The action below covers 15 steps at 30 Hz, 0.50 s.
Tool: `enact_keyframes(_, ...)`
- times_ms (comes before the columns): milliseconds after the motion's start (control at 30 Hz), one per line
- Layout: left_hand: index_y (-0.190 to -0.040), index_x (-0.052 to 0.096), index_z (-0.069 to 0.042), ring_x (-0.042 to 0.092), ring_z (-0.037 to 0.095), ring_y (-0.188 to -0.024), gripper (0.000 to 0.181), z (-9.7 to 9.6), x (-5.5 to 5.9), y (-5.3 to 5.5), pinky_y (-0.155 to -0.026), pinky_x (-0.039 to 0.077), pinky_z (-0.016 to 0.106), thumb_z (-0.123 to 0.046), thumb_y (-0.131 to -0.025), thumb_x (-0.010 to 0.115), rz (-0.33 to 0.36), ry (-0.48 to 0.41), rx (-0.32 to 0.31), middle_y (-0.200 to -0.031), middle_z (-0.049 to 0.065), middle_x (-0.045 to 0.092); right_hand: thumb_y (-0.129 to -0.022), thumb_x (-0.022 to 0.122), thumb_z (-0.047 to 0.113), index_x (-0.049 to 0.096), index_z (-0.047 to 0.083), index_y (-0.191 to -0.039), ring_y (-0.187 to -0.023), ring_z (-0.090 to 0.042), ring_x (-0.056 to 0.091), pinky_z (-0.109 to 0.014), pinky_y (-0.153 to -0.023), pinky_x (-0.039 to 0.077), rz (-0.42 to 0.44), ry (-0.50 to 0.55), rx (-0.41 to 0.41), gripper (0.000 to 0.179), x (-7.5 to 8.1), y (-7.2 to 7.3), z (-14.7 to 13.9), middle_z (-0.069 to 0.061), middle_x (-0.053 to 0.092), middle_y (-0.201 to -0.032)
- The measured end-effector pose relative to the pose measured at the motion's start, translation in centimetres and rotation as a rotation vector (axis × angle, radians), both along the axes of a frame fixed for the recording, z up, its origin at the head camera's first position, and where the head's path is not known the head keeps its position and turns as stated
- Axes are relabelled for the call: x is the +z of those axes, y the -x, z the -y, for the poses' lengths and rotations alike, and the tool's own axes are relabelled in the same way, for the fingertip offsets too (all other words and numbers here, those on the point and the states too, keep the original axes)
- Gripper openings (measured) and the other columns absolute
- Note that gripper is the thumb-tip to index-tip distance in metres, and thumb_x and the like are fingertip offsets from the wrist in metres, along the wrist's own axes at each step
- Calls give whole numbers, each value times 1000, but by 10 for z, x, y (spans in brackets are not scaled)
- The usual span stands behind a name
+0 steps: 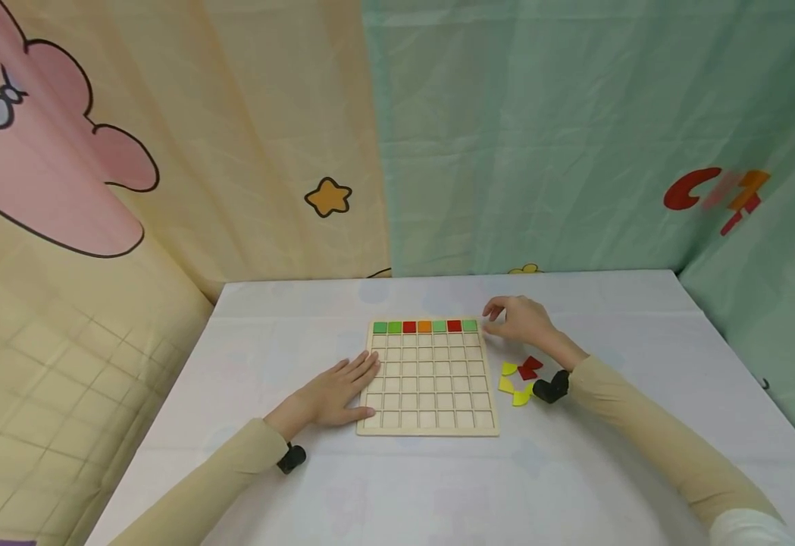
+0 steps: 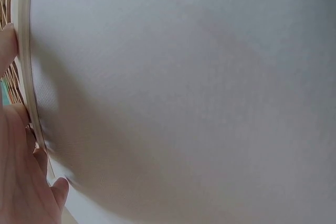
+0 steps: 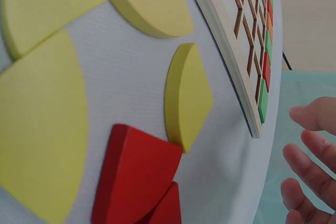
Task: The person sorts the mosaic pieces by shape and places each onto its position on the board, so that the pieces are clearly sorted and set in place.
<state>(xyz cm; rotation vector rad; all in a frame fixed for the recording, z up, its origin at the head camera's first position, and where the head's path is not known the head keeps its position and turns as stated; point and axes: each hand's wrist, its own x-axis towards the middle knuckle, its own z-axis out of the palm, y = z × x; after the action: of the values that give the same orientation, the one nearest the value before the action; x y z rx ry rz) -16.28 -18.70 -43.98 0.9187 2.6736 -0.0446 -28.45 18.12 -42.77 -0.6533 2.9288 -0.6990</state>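
Note:
A square wooden grid board (image 1: 427, 432) lies flat on the table. Its far row holds several square tiles in green, red and orange, with a light green tile (image 1: 469, 325) at the right end. My left hand (image 1: 339, 390) rests with straight fingers on the board's left edge; the left wrist view shows its fingers along the wooden rim (image 2: 25, 51). Beside the far right corner is my right hand (image 1: 521, 318), fingers loosely bent. In the right wrist view, a gap shows between thumb and fingers (image 3: 310, 169), with nothing held.
Right of the board lie several yellow curved-edge pieces (image 1: 506, 384) and red pieces (image 1: 527, 373), close below the right wrist. A white cloth covers the table (image 1: 424, 493). Printed curtains (image 1: 574, 152) hang behind it and at both sides.

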Motion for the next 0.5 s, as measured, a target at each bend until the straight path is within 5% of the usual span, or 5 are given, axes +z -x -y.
enact_keyframes(500,-154,11,-6,6,27,-151,84,2,-1,0,-120,19,48,-61,-96,36,-10,-9,-16,-163,10,5,-79,76,28,64,14,-89,-67,-14,52,-25,-59,41,-6,23,-12,20,1,-15,-20,-2,69,-90)
